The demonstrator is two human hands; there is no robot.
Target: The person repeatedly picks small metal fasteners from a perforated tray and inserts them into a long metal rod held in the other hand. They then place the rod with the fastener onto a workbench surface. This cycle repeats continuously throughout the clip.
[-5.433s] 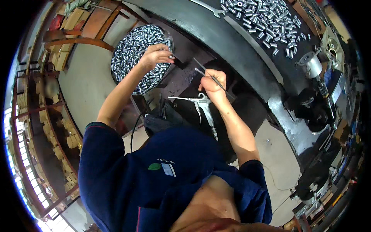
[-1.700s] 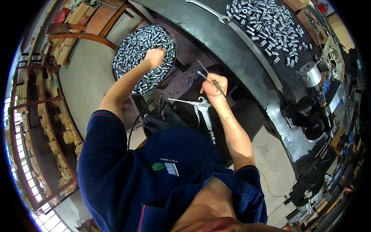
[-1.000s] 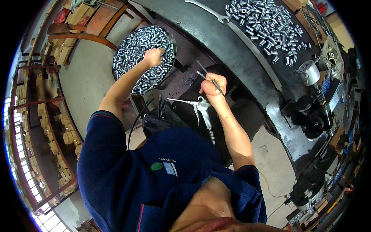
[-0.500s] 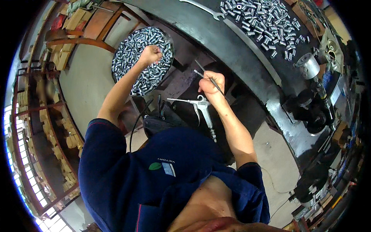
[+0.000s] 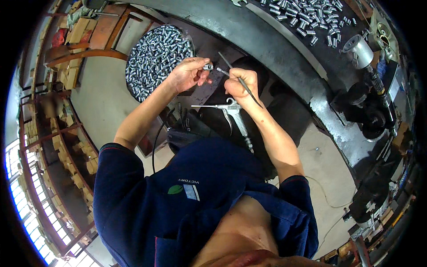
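Observation:
Between the thumb and fingers of my left hand (image 5: 187, 76) is a short metal sleeve (image 5: 208, 66), its bore facing up and toward the right. My right hand (image 5: 242, 84) is closed around a thin dark rod (image 5: 252, 95), perhaps a slim file, which slants up past the fingers. A second slim tool with a bright tip (image 5: 220, 70) also sticks out of that hand, close to the sleeve but apart from it. Beyond my left hand, a round container is heaped with similar metal sleeves (image 5: 155, 60). Below my hands lies a silver air blow gun (image 5: 235, 116).
A dark workbench (image 5: 284, 53) curves along the right, bearing more loose sleeves (image 5: 309, 18) and the end of a wrench (image 5: 239, 2). Machine parts with a metal cylinder (image 5: 358, 50) stand at its right. Shelves with wooden blocks (image 5: 62, 147) line the left.
My left hand has come out of the sleeve heap toward the right, bringing one sleeve up to the tool tip. My right hand has barely moved. The whole view has shifted slightly.

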